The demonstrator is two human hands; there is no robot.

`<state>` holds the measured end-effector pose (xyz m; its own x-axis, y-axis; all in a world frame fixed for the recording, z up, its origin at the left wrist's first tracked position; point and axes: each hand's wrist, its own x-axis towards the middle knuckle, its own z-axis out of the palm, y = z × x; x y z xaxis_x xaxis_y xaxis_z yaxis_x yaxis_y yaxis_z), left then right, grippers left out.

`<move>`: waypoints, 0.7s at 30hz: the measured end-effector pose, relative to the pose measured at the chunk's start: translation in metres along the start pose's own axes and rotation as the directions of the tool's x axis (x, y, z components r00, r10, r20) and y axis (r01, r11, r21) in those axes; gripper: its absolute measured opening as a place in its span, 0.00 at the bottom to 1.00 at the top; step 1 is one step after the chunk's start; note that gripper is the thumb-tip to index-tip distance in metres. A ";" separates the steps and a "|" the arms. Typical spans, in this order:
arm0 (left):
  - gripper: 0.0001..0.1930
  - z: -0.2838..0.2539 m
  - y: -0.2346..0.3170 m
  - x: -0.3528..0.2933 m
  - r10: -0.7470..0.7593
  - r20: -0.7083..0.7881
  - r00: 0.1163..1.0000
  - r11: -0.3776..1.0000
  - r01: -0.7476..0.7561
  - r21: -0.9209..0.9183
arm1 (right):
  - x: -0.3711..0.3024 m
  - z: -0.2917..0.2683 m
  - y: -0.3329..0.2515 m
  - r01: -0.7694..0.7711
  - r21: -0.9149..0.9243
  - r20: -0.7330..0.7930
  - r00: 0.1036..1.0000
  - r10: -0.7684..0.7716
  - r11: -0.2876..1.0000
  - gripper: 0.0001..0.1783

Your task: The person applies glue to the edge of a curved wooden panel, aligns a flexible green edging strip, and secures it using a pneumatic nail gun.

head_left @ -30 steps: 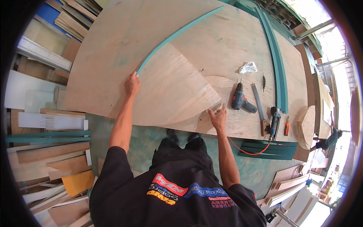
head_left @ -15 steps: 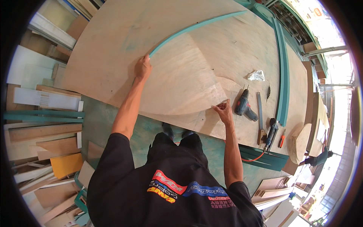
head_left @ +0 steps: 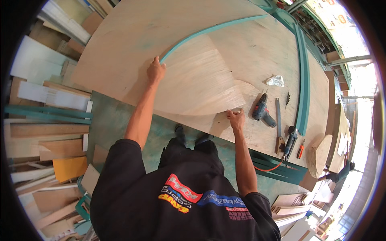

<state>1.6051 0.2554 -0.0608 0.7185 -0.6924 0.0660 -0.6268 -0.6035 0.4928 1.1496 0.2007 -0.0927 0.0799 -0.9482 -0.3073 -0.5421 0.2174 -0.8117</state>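
Observation:
A thin, fan-shaped plywood panel (head_left: 197,76) lies on a large wooden worktop (head_left: 116,52). Along its far side runs a curved teal strip (head_left: 209,29). My left hand (head_left: 156,72) is closed on the panel's left edge, right at the near end of that strip. My right hand (head_left: 236,119) pinches the near edge by the right corner, thumb and fingertips against the thin sheet. To the right of that hand lies a cordless drill (head_left: 263,110), untouched.
Right of the drill lie a metal ruler (head_left: 278,116), a drill bit (head_left: 287,99), a clear plastic bag (head_left: 275,80), an air tool (head_left: 290,140) with an orange hose, and red-handled pliers (head_left: 300,148). Long teal strips (head_left: 302,88) lie farther right. Stacked boards (head_left: 48,130) line the left.
The whole view has shifted and turned slightly. My right hand has slid a little along the panel's near edge, while my left hand keeps its place at the strip's end.

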 end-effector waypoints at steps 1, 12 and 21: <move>0.25 -0.010 -0.010 -0.014 -0.075 0.006 0.997 0.996 0.075 0.050 | -0.013 0.017 -0.008 0.002 0.127 0.052 0.999 -0.008 0.992 0.39; 0.14 -0.021 -0.109 -0.244 -0.543 -0.194 0.817 0.709 0.323 -0.627 | -0.036 0.056 -0.017 0.172 0.091 0.235 0.953 -0.189 0.981 0.19; 0.21 -0.014 -0.055 -0.203 -0.560 0.167 0.812 0.130 0.286 -0.950 | -0.024 0.058 0.005 0.192 0.015 0.179 0.965 -0.192 0.981 0.40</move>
<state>1.4979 0.4346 -0.0895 0.8835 -0.2904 -0.3675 0.4098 0.0993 0.9068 1.1929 0.2378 -0.1184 0.3305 -0.9154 -0.2299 -0.5037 0.0349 -0.8632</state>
